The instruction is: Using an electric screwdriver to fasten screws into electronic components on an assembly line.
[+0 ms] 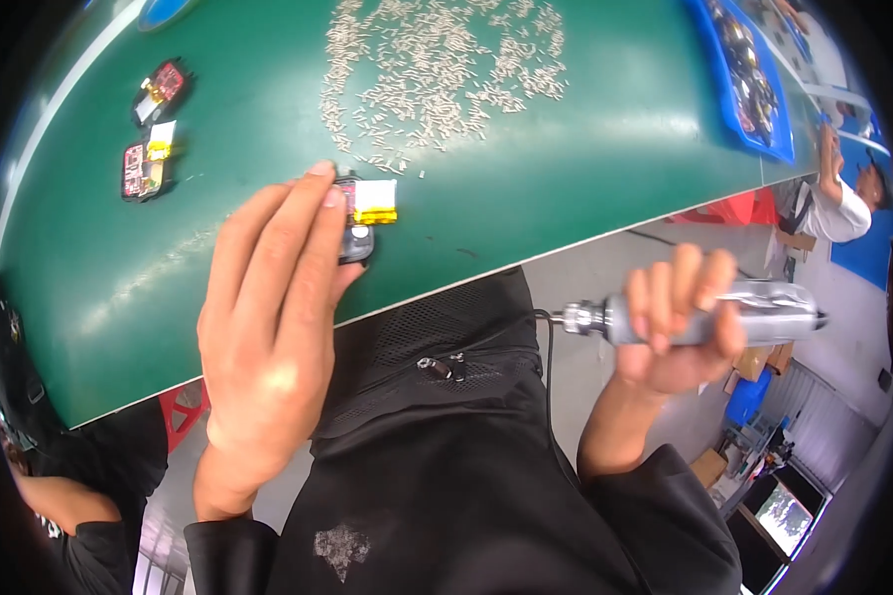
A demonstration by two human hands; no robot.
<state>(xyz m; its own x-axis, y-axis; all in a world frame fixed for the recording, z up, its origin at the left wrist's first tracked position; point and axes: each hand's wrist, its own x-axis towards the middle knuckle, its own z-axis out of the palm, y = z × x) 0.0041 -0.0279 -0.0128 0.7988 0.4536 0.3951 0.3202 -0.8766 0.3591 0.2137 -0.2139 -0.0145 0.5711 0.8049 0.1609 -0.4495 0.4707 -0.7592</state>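
My left hand [278, 288] grips a small black electronic device [355, 246] at the near edge of the green table. Its casing is open, showing part of a red circuit board and a white-and-yellow battery pack [375, 201] sticking out to the right. The fingers cover the device's left side. In my right hand [680, 312], off the table to the right, is a grey cylindrical electric screwdriver [769, 307], held sideways. My fingers wrap round its body, slightly blurred. A black cord [551, 397] hangs near its metal left end.
Many small metal pins or screws [427, 69] lie scattered on the green table [585, 149]. Two similar opened devices, an upper one [161, 89] and a lower one [144, 171], rest at left. A blue tray [744, 79] of parts stands at right. Other people are nearby on both sides.
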